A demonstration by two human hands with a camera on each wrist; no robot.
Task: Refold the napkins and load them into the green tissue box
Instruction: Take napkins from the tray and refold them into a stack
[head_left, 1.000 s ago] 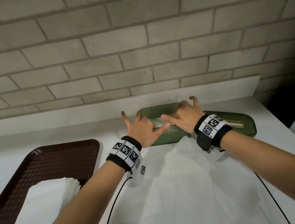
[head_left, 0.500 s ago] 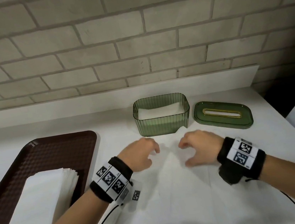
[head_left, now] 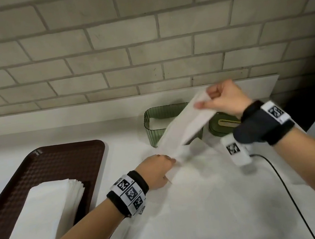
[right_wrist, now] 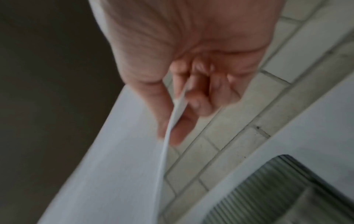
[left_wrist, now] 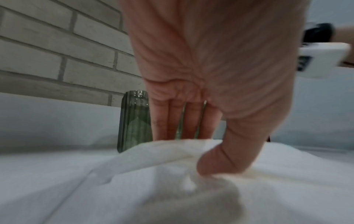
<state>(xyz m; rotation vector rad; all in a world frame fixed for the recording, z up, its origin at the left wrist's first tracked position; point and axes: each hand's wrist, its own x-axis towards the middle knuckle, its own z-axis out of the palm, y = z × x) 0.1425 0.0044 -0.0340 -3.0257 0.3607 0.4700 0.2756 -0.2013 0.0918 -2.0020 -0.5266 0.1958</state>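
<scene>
A white napkin (head_left: 185, 127) stretches slantwise between my hands. My right hand (head_left: 203, 99) pinches its upper end and holds it raised over the green tissue box (head_left: 156, 137). In the right wrist view, thumb and fingers (right_wrist: 193, 106) of the right hand (right_wrist: 172, 125) clamp the napkin's (right_wrist: 124, 166) edge. My left hand (head_left: 169, 160) pinches the lower end down near the table, just in front of the box. The left wrist view shows the left hand (left_wrist: 201, 150) with its thumb (left_wrist: 220, 163) pressed into the bunched napkin (left_wrist: 153, 157), the box (left_wrist: 132, 121) behind. White paper lies inside the box.
The box's green lid (head_left: 216, 127) lies to the right of the box. A brown tray (head_left: 45, 163) at the left holds a stack of napkins (head_left: 44, 208). White unfolded sheets (head_left: 202, 203) cover the table in front of me. A black cable (head_left: 286, 189) runs at the right. A brick wall (head_left: 144, 51) stands behind.
Both hands came back from the box to the sheets. Now each pinches an end of one napkin, and the right hand has lifted its end up and to the right.
</scene>
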